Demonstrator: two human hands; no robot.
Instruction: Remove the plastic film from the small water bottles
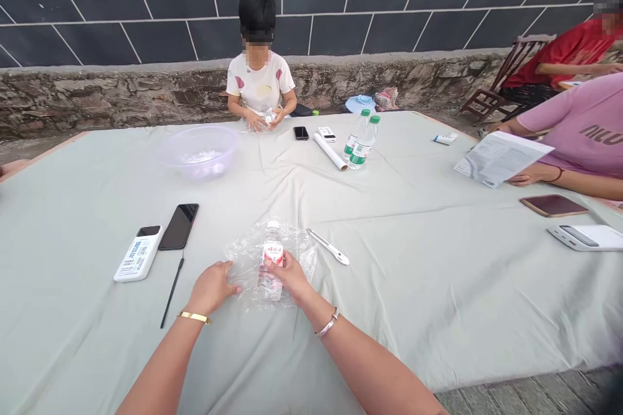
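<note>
**Inspector:** State of the work on the table [389, 259]?

**Assessor:** A clear plastic sheet [243, 249] lay spread under both hands, not closed over anything. I judged this an early stage. The left hand [211, 285] rested with curled fingers on the sheet's edge; whether it pinched the film, I could not tell. The right hand [291, 275] gripped the small bottle [271, 253] at its label, cap on, just right of the left hand.

**Inspector:** Anything unclear?

**Assessor:** The bottle's base was blurred behind film, so standing or lying was undetermined.
</note>
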